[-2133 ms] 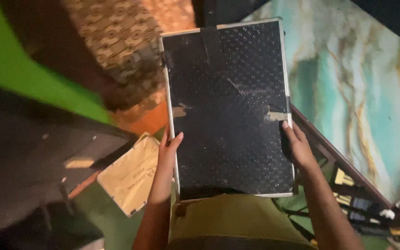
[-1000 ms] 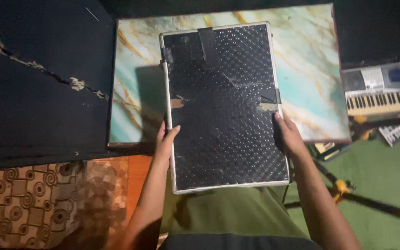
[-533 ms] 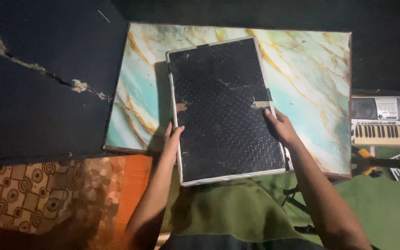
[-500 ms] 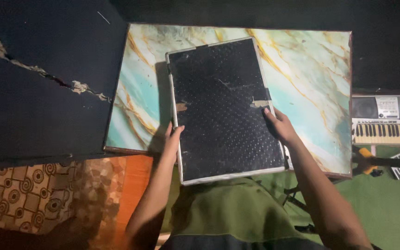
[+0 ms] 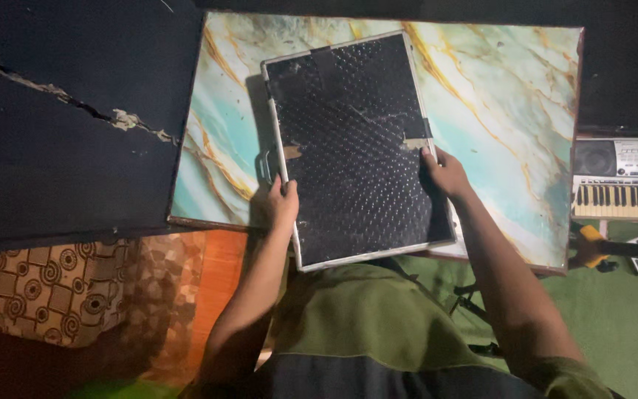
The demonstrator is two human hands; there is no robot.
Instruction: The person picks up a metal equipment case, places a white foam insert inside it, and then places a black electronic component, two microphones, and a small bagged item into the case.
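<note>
**Both hands held a dark studded panel over the marbled desk**

The left hand [image 5: 283, 201] gripped the left long edge of a black, bump-textured panel [image 5: 356, 148] with a pale metal frame. Its fingers [image 5: 288, 191] were curled round the frame near the lower half of that edge, thumb on the upper face, so the hand was closed on the panel. The right hand [image 5: 446, 171] clasped the opposite long edge, its fingers [image 5: 431, 157] lying on the dark face just below a small tan patch of tape [image 5: 413, 143], the rest of the hand wrapped round the frame; it too was shut on the panel.

The panel lay between the two sets of fingers, tilted slightly, its far end running away from them over the desk [image 5: 511, 96], whose top was patterned in teal, cream and orange veins like marble. Whether the panel rested on the desk or was held just above it could not be told. Its near corner overhung the desk's edge, above the person's green garment [image 5: 363, 325].

Left of the left fingers lay a dark board [image 5: 60, 148] with a ragged pale crack, and below it a brown patterned cloth [image 5: 46, 288]. Well to the right of the right fingers stood an electronic keyboard [image 5: 622, 181], on green flooring [image 5: 622, 325].
</note>
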